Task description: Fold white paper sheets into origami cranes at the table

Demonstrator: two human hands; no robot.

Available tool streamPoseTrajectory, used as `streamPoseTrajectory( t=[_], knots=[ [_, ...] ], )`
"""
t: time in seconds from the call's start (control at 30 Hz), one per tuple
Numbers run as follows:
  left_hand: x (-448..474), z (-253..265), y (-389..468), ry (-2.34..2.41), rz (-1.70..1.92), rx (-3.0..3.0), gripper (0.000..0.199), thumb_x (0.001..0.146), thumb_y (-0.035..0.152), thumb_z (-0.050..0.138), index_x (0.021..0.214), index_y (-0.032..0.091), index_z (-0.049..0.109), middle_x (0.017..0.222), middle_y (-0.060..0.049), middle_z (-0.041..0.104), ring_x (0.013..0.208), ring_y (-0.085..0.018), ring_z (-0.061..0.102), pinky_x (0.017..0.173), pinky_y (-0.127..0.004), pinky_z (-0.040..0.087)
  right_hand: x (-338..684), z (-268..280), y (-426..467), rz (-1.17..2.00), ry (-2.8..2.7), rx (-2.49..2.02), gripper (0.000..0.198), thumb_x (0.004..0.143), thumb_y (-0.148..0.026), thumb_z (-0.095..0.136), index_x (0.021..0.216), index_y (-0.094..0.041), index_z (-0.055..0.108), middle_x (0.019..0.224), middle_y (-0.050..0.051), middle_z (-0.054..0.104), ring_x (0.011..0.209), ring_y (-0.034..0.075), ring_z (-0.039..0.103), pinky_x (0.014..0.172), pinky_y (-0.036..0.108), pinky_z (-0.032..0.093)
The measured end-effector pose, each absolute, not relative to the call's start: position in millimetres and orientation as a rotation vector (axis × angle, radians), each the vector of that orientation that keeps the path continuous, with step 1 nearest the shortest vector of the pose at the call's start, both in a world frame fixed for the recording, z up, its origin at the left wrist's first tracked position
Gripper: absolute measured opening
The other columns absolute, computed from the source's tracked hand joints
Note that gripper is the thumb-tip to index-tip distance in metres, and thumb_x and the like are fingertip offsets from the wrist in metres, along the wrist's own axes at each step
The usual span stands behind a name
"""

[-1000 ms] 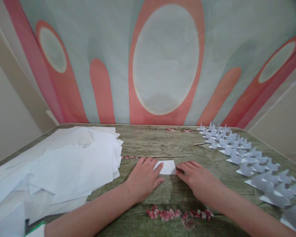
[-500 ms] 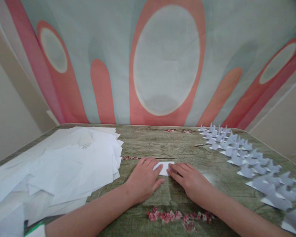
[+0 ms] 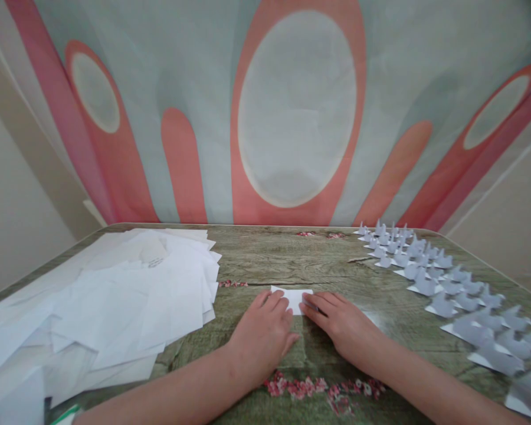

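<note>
A small folded piece of white paper [image 3: 294,300] lies flat on the table in front of me, its left corner showing past my fingers. My left hand [image 3: 266,324] rests at the paper's left side, fingertips on it and the thumb held apart, lower down. At the right end, my right hand [image 3: 340,321] holds the paper down with its fingers, which hide that edge. Folded white paper figures [image 3: 442,307] with upright points stand in rows on the right.
A wide, loose pile of white paper sheets [image 3: 172,295] covers the table's left side. Printed pink flowers [image 3: 301,386] mark the wood-patterned table [image 3: 265,254]. Behind its far edge hangs a backdrop [image 3: 216,147] with coral shapes. A green-edged item [image 3: 66,415] lies beside my left forearm.
My left hand has shifted slightly toward me and its thumb has moved down, uncovering the paper's upper left corner. My right hand has stayed in place.
</note>
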State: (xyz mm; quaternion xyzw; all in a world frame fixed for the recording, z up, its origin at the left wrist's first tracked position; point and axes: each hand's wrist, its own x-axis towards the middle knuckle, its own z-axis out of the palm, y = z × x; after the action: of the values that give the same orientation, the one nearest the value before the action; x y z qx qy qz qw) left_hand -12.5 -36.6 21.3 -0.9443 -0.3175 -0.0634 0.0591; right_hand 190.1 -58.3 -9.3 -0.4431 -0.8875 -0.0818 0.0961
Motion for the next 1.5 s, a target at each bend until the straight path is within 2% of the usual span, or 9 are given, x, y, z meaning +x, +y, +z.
streamPoseTrajectory(
  t=[0.23,0.63,0.73,0.8,0.9,1.13,1.23,1.37,1.5],
  knots=[
    [-26,40,-32,-0.983,0.041,-2.79,0.026,0.079,0.032,0.06,0.09,0.011,0.068,0.103,-0.012,0.062,0.113,-0.029,0.044,0.097,-0.04,0.029,191,-8,-58,-0.232,-2.645,-1.315,0.04,0.08,-0.006,0.053,0.118,-0.015,0.055,0.121,0.011,0.055,0.104,0.026,0.05,0.088,0.04,0.043],
    [-37,58,-24,-1.039,0.123,-2.988,0.021,0.078,0.026,0.057,0.09,0.011,0.066,0.102,-0.014,0.062,0.106,-0.028,0.05,0.092,-0.04,0.036,199,-9,-51,0.035,-2.517,-1.276,0.037,0.079,-0.004,0.047,0.108,-0.02,0.061,0.116,0.007,0.058,0.102,0.022,0.051,0.088,0.039,0.041],
    [-47,61,-7,-1.024,0.05,-3.178,0.019,0.083,0.026,0.05,0.079,0.015,0.066,0.09,-0.007,0.064,0.091,-0.021,0.057,0.087,-0.033,0.039,201,-1,-46,0.212,-2.413,-1.279,0.034,0.08,-0.007,0.047,0.107,-0.022,0.061,0.111,0.005,0.06,0.099,0.019,0.052,0.088,0.035,0.04],
    [-52,59,4,-1.125,-0.039,-3.229,0.02,0.085,0.026,0.046,0.082,0.018,0.065,0.087,-0.005,0.064,0.085,-0.019,0.058,0.079,-0.029,0.041,202,5,-41,0.305,-2.356,-1.298,0.032,0.081,-0.011,0.049,0.109,-0.022,0.06,0.11,0.005,0.06,0.099,0.018,0.053,0.088,0.034,0.04],
    [-53,51,12,-1.357,-0.194,-3.194,0.017,0.079,0.031,0.054,0.089,0.018,0.06,0.089,-0.004,0.061,0.082,-0.019,0.057,0.07,-0.026,0.041,200,15,-31,0.41,-2.348,-1.333,0.032,0.078,-0.02,0.058,0.111,-0.021,0.059,0.11,0.006,0.059,0.099,0.02,0.052,0.088,0.034,0.039],
    [-44,28,8,-1.507,-0.474,-3.246,0.055,0.063,0.036,0.069,0.111,0.018,0.05,0.102,-0.004,0.056,0.085,-0.019,0.056,0.071,-0.027,0.043,182,28,-10,0.521,-2.354,-1.447,0.055,0.059,-0.03,0.074,0.111,-0.018,0.059,0.1,0.007,0.061,0.093,0.023,0.052,0.081,0.035,0.041],
    [-42,21,10,-1.575,-0.551,-3.276,0.055,0.064,0.033,0.068,0.114,0.019,0.049,0.095,-0.002,0.058,0.077,-0.017,0.056,0.068,-0.026,0.044,179,27,-7,0.66,-2.286,-1.545,0.045,0.055,-0.029,0.075,0.098,-0.018,0.064,0.087,0.004,0.062,0.076,0.02,0.055,0.066,0.029,0.042],
    [-40,17,16,-1.631,-0.676,-3.335,0.05,0.069,0.026,0.063,0.116,0.019,0.047,0.091,-0.001,0.059,0.07,-0.014,0.055,0.066,-0.025,0.045,189,20,-4,0.967,-2.082,-1.567,0.015,0.065,-0.027,0.066,0.077,-0.017,0.065,0.061,-0.002,0.058,0.054,0.012,0.048,0.049,0.022,0.032],
    [-33,17,19,-1.701,-0.961,-3.399,0.055,0.072,0.022,0.061,0.122,0.018,0.04,0.102,-0.006,0.058,0.074,-0.013,0.058,0.068,-0.027,0.048,202,14,-7,1.29,-1.764,-1.434,0.019,0.069,-0.035,0.064,0.066,-0.016,0.061,0.054,-0.003,0.053,0.05,0.01,0.043,0.048,0.022,0.03]
  ],
)
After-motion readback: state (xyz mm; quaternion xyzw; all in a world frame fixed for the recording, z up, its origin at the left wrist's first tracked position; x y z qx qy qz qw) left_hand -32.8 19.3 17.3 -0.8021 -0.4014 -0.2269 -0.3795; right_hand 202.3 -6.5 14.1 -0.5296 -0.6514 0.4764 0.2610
